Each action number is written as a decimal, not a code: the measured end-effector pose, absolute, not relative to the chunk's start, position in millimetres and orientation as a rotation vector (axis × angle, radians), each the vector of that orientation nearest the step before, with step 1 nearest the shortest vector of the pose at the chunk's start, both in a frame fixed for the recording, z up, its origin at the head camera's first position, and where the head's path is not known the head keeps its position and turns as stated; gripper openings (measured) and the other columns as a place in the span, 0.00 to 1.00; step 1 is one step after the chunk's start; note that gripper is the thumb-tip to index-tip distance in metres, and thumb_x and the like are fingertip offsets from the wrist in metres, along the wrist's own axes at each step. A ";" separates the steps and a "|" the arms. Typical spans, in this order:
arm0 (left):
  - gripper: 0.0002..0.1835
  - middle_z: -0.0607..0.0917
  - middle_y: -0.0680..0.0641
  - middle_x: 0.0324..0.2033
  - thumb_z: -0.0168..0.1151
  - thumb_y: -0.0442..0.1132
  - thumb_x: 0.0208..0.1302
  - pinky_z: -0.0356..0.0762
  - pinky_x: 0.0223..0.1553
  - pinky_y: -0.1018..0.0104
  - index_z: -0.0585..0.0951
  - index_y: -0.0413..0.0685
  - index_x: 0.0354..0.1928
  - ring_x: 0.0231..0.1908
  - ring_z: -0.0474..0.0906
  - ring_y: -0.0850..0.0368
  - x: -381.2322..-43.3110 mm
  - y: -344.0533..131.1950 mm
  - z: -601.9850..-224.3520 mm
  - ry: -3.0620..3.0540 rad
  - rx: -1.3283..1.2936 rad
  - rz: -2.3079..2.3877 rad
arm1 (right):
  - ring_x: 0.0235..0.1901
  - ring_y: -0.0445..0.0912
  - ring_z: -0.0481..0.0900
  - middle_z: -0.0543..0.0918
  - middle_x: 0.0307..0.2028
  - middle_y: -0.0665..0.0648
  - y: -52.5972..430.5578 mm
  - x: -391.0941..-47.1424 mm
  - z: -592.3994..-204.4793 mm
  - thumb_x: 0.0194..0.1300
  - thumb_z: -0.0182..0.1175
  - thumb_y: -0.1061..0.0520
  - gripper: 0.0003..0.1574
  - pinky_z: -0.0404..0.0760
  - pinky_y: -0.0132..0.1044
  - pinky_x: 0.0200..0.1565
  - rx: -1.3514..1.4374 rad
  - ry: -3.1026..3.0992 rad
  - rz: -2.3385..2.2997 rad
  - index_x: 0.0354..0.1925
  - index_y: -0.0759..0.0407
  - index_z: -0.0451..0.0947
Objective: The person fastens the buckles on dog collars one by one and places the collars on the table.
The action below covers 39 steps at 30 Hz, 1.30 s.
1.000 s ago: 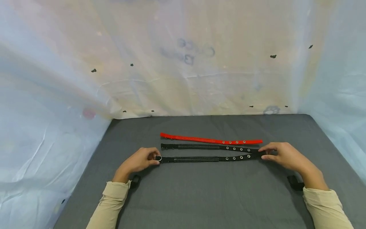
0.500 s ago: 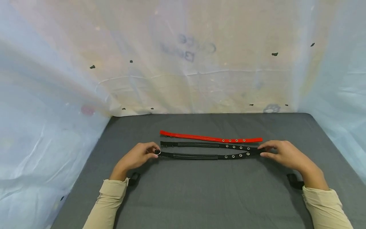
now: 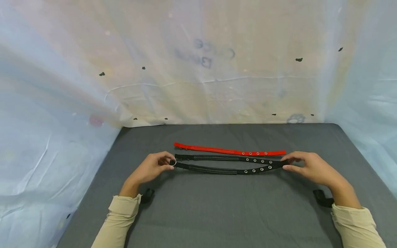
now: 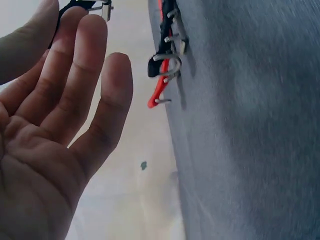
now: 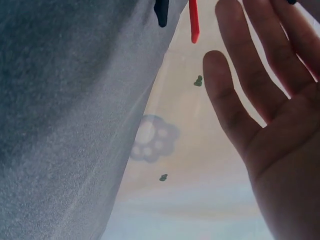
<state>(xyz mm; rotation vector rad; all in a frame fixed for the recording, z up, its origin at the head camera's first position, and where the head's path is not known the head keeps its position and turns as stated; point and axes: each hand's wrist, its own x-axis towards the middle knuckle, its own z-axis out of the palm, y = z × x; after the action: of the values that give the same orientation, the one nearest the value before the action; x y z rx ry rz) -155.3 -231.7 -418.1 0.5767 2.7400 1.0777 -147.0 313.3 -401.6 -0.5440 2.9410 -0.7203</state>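
Note:
Nearest me is a black pet collar [image 3: 214, 170] with a ribbed middle section and metal eyelets, stretched between both hands and bowing at its middle. The left hand [image 3: 153, 167] pinches its buckle end by the metal ring; in the left wrist view that buckle [image 4: 106, 10] shows at the fingertips. At the other end, thumb and fingers of the right hand [image 3: 310, 167] pinch the eyelet tip. A second black collar [image 3: 217, 157] lies just behind, its tip close to the right fingers. Farther back lies a red collar [image 3: 214, 150], roughly parallel.
A grey cloth-covered table [image 3: 217, 213] extends in front of me and to both sides. Pale printed sheeting [image 3: 217, 96] hangs along the back and at both sides. Each wrist wears a black strap-like mount [image 3: 322, 198].
The left hand has moved up and slightly away, raising the buckle end of the front black collar, which slants and bows more. The right hand has barely moved; the other two collars lie as before.

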 end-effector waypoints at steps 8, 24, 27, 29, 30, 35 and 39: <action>0.13 0.83 0.52 0.37 0.71 0.40 0.62 0.80 0.39 0.66 0.83 0.56 0.49 0.36 0.80 0.59 -154.0 -230.9 -416.7 2.716 0.506 1.144 | 0.42 0.43 0.82 0.87 0.42 0.47 307.5 -150.6 -401.4 0.62 0.68 0.40 0.17 0.77 0.34 0.37 -0.531 2.964 -0.759 0.48 0.41 0.84; 0.13 0.84 0.50 0.36 0.71 0.42 0.61 0.80 0.38 0.66 0.84 0.56 0.48 0.36 0.82 0.56 -156.5 -220.9 -415.1 2.680 0.492 1.254 | 0.22 0.36 0.63 0.76 0.24 0.45 281.2 -155.3 -415.8 0.56 0.74 0.48 0.16 0.63 0.30 0.21 -0.585 2.979 -0.985 0.45 0.45 0.88; 0.14 0.84 0.50 0.36 0.70 0.43 0.62 0.80 0.38 0.66 0.84 0.54 0.49 0.36 0.83 0.55 -155.1 -219.6 -412.5 2.683 0.491 1.299 | 0.25 0.36 0.68 0.83 0.28 0.43 279.1 -154.2 -416.0 0.55 0.74 0.53 0.15 0.66 0.30 0.23 -0.644 2.976 -1.102 0.43 0.47 0.88; 0.14 0.85 0.49 0.36 0.70 0.42 0.62 0.82 0.39 0.64 0.84 0.51 0.50 0.36 0.84 0.55 -154.3 -218.1 -410.7 2.667 0.482 1.357 | 0.27 0.35 0.70 0.84 0.32 0.44 277.3 -152.9 -415.2 0.55 0.74 0.56 0.15 0.69 0.30 0.25 -0.696 2.979 -1.153 0.43 0.48 0.87; 0.14 0.86 0.48 0.37 0.70 0.41 0.63 0.83 0.41 0.61 0.84 0.50 0.50 0.37 0.85 0.55 -153.8 -217.1 -409.3 2.652 0.474 1.394 | 0.28 0.34 0.70 0.85 0.33 0.45 276.2 -152.5 -414.8 0.55 0.74 0.58 0.15 0.70 0.29 0.26 -0.730 2.977 -1.178 0.43 0.49 0.87; 0.16 0.85 0.45 0.37 0.68 0.39 0.64 0.83 0.48 0.46 0.82 0.44 0.53 0.38 0.86 0.58 -152.7 -210.0 -401.5 2.570 0.407 1.556 | 0.39 0.30 0.76 0.87 0.42 0.51 268.2 -150.7 -408.2 0.56 0.72 0.64 0.16 0.74 0.26 0.36 -0.831 2.959 -1.284 0.44 0.52 0.86; 0.17 0.84 0.45 0.38 0.68 0.39 0.64 0.82 0.50 0.43 0.82 0.42 0.53 0.38 0.86 0.58 -154.4 -202.6 -393.4 2.535 0.374 1.632 | 0.45 0.27 0.78 0.89 0.44 0.50 259.8 -150.1 -397.6 0.58 0.71 0.62 0.15 0.76 0.24 0.43 -0.790 2.939 -1.321 0.44 0.47 0.87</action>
<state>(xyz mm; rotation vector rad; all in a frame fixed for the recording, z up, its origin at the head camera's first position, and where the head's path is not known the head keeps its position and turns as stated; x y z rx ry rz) -154.4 -202.6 -393.4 0.3741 2.5347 1.6320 -150.1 259.8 -397.6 -0.7900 2.9389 -1.3208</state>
